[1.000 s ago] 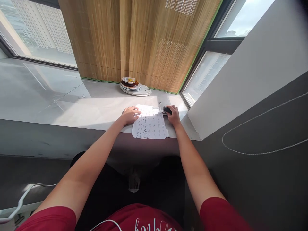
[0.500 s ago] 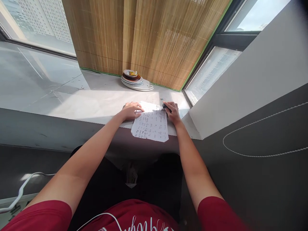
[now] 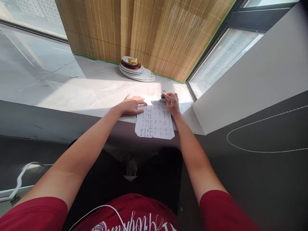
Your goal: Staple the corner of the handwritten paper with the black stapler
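A white sheet of paper (image 3: 155, 123) covered in rows of handwriting lies on the sill, its lower part sticking out past the front edge. Its two lower corners are cut off at a slant. My left hand (image 3: 132, 104) rests flat on the paper's upper left, fingers stretched toward the right. At the upper right corner, my right hand (image 3: 172, 101) is closed around a small black tool (image 3: 163, 95) with a metallic-looking part by the paper. Fingers hide much of the tool, so its kind cannot be made out.
Behind the paper, a stack of plates (image 3: 134, 71) with a small yellow item (image 3: 132, 60) on top stands by a bamboo blind (image 3: 134, 29). A grey-white wall (image 3: 252, 70) bounds the right side, where a beaded cord (image 3: 240, 148) hangs. The sill (image 3: 96, 83) stretches left.
The view has shifted slightly, with the plates higher in it. The paper sits a little further right relative to my left hand. My right hand still holds the black tool at the upper right corner.
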{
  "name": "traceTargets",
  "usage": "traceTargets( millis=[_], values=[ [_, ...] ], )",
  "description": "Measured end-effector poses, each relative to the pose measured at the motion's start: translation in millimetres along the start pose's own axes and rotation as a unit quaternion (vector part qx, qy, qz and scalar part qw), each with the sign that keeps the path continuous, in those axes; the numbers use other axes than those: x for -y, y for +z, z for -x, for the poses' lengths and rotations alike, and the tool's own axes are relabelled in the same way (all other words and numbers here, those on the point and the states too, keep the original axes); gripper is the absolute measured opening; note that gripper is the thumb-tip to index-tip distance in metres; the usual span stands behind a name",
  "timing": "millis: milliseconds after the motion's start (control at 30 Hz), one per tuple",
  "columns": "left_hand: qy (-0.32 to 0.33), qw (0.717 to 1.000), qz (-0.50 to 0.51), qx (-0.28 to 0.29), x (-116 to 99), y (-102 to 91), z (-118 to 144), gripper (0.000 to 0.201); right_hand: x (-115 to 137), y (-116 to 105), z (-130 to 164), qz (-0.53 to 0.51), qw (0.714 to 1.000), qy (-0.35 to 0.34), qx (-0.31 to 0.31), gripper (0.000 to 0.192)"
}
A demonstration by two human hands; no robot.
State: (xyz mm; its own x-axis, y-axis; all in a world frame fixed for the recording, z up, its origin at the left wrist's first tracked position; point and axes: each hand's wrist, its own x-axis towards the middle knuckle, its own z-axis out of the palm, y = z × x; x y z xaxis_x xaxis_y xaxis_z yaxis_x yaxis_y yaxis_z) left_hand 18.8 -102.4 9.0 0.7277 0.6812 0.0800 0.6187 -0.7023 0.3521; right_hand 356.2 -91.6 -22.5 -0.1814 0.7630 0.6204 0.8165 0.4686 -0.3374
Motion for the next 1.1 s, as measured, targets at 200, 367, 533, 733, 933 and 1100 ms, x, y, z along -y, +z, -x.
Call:
traceTargets(
  millis=[200, 367, 533, 733, 933, 1100],
  values=[
    [-0.007, 1.0, -0.003, -0.02, -0.4, 1.4, 0.4, 0.045, 1.1, 0.6, 2.5, 0.012, 1.0, 0.001, -0.006, 0.043],
    [0.0, 1.0, 0.002, -0.028, 0.7, 2.3, 0.1, 0.044, -0.4, 1.7, 3.0, 0.03, 1.0, 0.001, 0.006, 0.041],
    [0.0, 1.0, 0.001, -0.022, 1.6, 2.8, -0.3, 0.046, 0.8, 0.9, 3.5, 0.025, 1.0, -0.008, 0.015, 0.042],
    [0.0, 1.0, -0.009, -0.015, -0.5, 1.9, 0.0, 0.045, 6.0, -0.2, 3.0, 0.038, 0.999, -0.009, 0.027, 0.043],
    [-0.002, 1.0, -0.016, -0.002, -3.6, -2.0, 1.2, 0.048, 13.2, -2.5, 3.8, 0.079, 0.996, -0.011, 0.035, 0.045],
    [0.002, 1.0, -0.016, 0.002, -1.1, -0.8, 0.5, 0.051, 17.7, -3.9, 4.3, 0.105, 0.994, -0.002, 0.036, 0.045]
  ],
)
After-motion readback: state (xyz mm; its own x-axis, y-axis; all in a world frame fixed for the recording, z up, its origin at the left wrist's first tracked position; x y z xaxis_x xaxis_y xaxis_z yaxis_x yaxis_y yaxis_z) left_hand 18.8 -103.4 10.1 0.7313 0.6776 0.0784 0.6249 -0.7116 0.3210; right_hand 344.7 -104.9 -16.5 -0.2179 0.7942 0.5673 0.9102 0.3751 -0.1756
